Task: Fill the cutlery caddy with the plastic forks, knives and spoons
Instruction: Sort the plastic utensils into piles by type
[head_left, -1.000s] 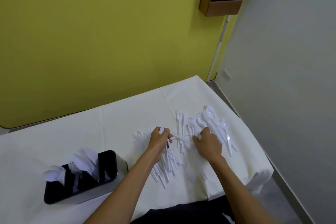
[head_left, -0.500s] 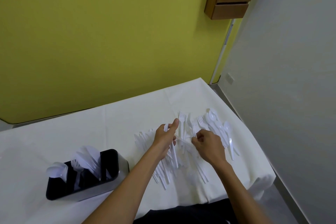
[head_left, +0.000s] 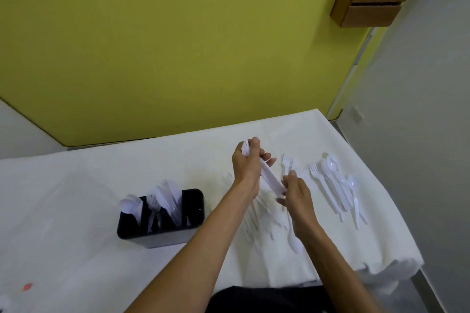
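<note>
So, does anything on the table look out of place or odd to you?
One small thing: a reddish spot on the white tablecloth near the front left corner, possibly a stain. One spoon lies apart near the front edge. Nothing looks spilled or broken.

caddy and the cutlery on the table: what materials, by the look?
Caddy: black matte inside, likely plastic; the lower outer wall looks grey and dully reflective, possibly brushed metal, but I can't be sure.
Cutlery: white, slightly translucent and glossy with thin moulded handles, so plastic.
Tablecloth: off-white, matte, with fold creases; cloth or paper.
</note>
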Demonstrator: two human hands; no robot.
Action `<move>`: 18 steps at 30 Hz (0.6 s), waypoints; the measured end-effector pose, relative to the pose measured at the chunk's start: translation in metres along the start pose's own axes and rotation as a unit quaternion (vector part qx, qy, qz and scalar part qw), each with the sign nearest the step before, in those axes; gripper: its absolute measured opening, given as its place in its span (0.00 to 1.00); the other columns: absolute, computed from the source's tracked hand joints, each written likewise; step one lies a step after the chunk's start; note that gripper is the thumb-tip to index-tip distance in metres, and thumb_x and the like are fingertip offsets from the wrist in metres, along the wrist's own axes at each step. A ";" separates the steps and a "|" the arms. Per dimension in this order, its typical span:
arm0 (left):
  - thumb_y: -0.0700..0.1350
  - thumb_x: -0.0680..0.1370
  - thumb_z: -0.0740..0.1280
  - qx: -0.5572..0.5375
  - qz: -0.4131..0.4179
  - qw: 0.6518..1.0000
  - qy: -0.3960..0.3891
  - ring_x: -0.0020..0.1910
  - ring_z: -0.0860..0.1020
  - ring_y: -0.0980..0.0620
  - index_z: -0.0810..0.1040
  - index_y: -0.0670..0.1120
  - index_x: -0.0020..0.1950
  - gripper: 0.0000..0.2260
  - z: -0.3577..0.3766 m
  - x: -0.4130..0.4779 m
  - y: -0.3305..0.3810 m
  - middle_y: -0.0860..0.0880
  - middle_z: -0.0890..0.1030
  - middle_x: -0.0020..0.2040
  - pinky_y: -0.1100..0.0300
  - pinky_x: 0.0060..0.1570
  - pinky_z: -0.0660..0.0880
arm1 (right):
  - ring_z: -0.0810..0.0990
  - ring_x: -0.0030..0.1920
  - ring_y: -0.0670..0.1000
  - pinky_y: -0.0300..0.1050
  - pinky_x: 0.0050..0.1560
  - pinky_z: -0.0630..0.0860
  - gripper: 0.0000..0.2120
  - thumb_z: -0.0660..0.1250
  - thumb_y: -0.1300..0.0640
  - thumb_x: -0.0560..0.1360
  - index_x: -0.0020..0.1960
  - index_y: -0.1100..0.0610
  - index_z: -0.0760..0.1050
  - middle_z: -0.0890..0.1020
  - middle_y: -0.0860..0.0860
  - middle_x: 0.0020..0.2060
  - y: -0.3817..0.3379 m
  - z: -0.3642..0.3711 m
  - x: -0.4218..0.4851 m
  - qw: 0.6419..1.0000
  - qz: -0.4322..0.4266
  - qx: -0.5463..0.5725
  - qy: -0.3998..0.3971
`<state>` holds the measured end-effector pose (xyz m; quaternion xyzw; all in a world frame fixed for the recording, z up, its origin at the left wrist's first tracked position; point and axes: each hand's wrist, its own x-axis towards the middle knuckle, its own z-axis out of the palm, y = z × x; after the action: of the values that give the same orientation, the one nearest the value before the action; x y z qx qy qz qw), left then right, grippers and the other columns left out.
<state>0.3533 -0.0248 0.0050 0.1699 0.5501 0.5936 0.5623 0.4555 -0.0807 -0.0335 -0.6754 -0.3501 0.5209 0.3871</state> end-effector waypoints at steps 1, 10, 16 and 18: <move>0.46 0.83 0.66 -0.003 0.008 1.000 0.004 0.27 0.73 0.55 0.75 0.42 0.47 0.09 -0.002 -0.006 0.005 0.53 0.72 0.27 0.52 0.43 0.82 | 0.81 0.54 0.51 0.50 0.55 0.80 0.22 0.50 0.40 0.83 0.60 0.54 0.74 0.80 0.52 0.56 -0.007 0.011 -0.002 0.996 0.032 0.071 -0.033; 0.54 0.83 0.62 0.001 0.167 0.985 0.046 0.26 0.68 0.54 0.70 0.45 0.45 0.14 -0.089 -0.037 0.089 0.55 0.68 0.27 0.54 0.35 0.72 | 0.83 0.55 0.57 0.53 0.58 0.80 0.15 0.56 0.61 0.81 0.51 0.65 0.80 0.85 0.59 0.50 -0.055 0.104 -0.053 0.965 0.041 0.191 -0.176; 0.53 0.83 0.62 0.048 0.236 0.965 0.109 0.28 0.68 0.53 0.70 0.45 0.44 0.14 -0.180 -0.050 0.131 0.53 0.69 0.30 0.54 0.35 0.71 | 0.79 0.47 0.38 0.33 0.48 0.73 0.12 0.56 0.59 0.81 0.54 0.50 0.78 0.83 0.42 0.46 -0.037 0.153 -0.093 0.963 -0.215 -0.102 -0.128; 0.53 0.84 0.62 0.064 0.238 0.962 0.121 0.28 0.68 0.53 0.69 0.46 0.41 0.15 -0.200 -0.054 0.128 0.52 0.69 0.30 0.55 0.34 0.71 | 0.79 0.44 0.41 0.32 0.45 0.72 0.14 0.55 0.61 0.82 0.60 0.51 0.76 0.82 0.45 0.46 -0.027 0.162 -0.100 0.941 -0.268 -0.160 -0.128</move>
<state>0.1441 -0.1328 0.0679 0.2582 0.5946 0.6898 0.3223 0.2746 -0.1303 0.0077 -0.5371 -0.6436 0.4172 0.3510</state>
